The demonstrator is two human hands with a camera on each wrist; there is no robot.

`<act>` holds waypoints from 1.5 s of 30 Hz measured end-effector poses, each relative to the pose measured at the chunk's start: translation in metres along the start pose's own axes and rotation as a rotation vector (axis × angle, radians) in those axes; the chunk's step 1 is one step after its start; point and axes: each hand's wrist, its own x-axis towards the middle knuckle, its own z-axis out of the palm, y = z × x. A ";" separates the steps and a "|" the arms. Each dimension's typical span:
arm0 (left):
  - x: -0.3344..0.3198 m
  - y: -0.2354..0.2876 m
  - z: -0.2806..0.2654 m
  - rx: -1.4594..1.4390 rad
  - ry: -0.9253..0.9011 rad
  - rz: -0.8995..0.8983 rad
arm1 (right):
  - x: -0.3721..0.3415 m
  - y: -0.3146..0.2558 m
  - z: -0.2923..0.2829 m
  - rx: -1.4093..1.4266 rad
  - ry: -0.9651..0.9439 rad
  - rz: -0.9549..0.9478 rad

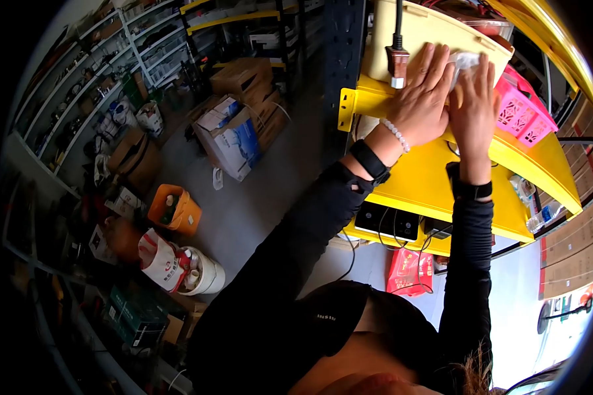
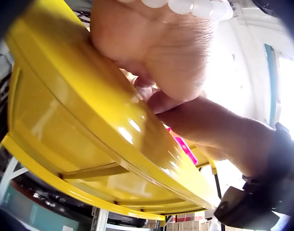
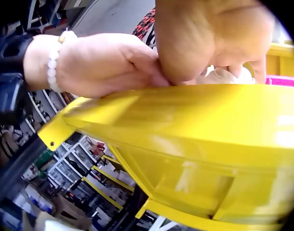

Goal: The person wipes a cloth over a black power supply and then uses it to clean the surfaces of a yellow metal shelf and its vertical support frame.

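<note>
Both hands are side by side over the front edge of a yellow metal shelf [image 1: 435, 181], against a cream plastic bin [image 1: 435, 26]. My left hand [image 1: 418, 108] lies with its fingers straight and pointing away, wearing a beaded bracelet [image 1: 396, 135]. Close to its right, my right hand [image 1: 473, 112] has its fingers bent over a crumpled white plastic piece [image 1: 466, 60]. From the right wrist, that white plastic [image 3: 224, 76] shows beneath the right fingers, just above the shelf edge. The lower part of the plastic is hidden by the hands.
A black cable with a plug [image 1: 396, 62] hangs before the bin, left of the hands. A pink basket [image 1: 524, 112] stands to the right. A dark device [image 1: 385, 220] with cables sits lower down. Boxes [image 1: 227, 138] and an orange bin [image 1: 176, 209] stand on the floor.
</note>
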 end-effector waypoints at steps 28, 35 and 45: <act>0.001 -0.003 -0.003 -0.160 0.055 -0.028 | -0.005 0.001 0.027 0.244 -0.061 -0.113; 0.001 -0.009 -0.013 -0.478 0.126 0.006 | -0.009 0.031 0.017 0.042 0.106 -0.070; 0.001 -0.008 -0.010 -0.377 0.168 -0.007 | -0.009 0.036 0.017 0.171 0.049 -0.011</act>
